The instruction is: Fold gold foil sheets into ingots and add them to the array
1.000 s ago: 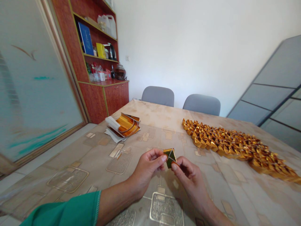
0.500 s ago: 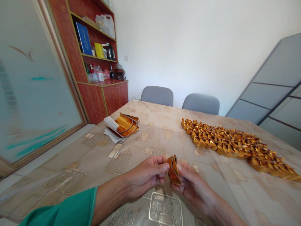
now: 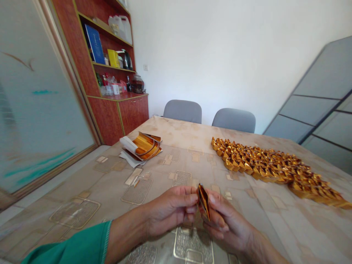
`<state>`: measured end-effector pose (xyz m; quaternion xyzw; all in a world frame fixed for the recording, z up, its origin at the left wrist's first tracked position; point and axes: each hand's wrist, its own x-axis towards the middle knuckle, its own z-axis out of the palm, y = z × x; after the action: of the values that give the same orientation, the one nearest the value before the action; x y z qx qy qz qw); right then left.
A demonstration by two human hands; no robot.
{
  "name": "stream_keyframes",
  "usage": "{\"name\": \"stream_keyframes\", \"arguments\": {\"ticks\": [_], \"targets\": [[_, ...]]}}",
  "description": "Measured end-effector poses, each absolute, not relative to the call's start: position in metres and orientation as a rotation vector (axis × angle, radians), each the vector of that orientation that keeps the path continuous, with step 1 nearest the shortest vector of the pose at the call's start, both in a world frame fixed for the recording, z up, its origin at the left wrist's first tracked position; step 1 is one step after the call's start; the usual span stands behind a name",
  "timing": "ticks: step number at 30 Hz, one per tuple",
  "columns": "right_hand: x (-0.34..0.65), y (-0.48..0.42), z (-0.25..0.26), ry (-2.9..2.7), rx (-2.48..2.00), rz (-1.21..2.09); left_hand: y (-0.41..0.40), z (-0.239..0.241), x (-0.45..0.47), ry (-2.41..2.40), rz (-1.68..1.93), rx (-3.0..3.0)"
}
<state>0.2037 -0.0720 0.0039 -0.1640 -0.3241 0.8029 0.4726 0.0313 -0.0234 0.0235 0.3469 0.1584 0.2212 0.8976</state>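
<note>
Between my two hands is a small folded gold foil paper (image 3: 204,201), held upright above the table with a narrow slit-like opening facing me. My left hand (image 3: 176,203) pinches its left side between thumb and fingers. On the other side, my right hand (image 3: 224,212) grips it, thumb near the top and fingers curled below. Farther right on the table lie rows of many folded gold paper ingots (image 3: 261,163), packed closely together. To the left rests a curled stack of gold foil sheets (image 3: 145,145) with white paper backing.
A patterned cloth covers the table (image 3: 178,157). Two grey chairs (image 3: 183,111) stand at its far side. At the back left is a red-brown cabinet (image 3: 132,113) holding bottles, a kettle and jugs. A frosted glass door (image 3: 41,110) is on the left.
The folded gold paper has turned and looks narrower, its triangular face replaced by a slim opening. My right fingers have shifted along it. The view has moved slightly.
</note>
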Motion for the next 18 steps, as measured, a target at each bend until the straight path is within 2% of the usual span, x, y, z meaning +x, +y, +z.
{"name": "stream_keyframes", "arguments": {"ticks": [9,18], "targets": [[0.202,-0.071,0.002,-0.692,-0.443,1.937,-0.026,0.011,0.036,0.303,0.519,0.44],[0.2,-0.069,-0.002,-0.655,-0.569,1.859,-0.031,0.014,0.037,0.296,0.655,0.429]]}}
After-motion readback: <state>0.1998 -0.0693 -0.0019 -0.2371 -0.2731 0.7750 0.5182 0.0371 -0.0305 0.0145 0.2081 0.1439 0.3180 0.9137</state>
